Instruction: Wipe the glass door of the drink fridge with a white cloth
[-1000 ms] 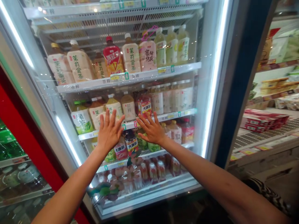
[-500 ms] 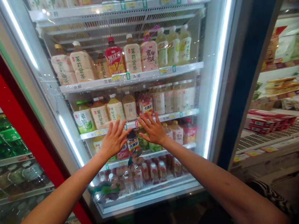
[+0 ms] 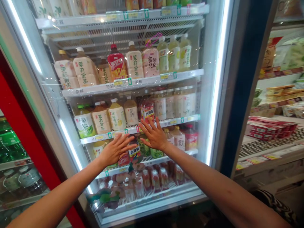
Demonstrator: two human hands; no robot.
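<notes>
My left hand (image 3: 117, 150) is raised with spread fingers in front of the glass door of a lit drinks cooler, holding nothing. To its right, my right hand (image 3: 154, 135) is also spread, palm toward the glass; whether either palm touches it is unclear. Behind my hands are a white shelf edge (image 3: 163, 123), a red-labelled bottle (image 3: 147, 109) and a dark-capped bottle (image 3: 134, 151). A pale tea bottle (image 3: 131, 110) and a yellowish bottle (image 3: 117, 115) stand on the middle shelf. Higher up is a red bottle (image 3: 117, 63).
A red frame (image 3: 30, 136) runs down the left, beside green bottles (image 3: 11, 144). At the right, a dark cooler frame (image 3: 248, 79) borders open shelving with red boxes (image 3: 268, 126). Small bottles (image 3: 155, 180) sit on the bottom shelf.
My left hand has turned, its fingers now pointing more to the right, and sits slightly lower. My right hand is nearly unchanged. The view has shifted slightly.
</notes>
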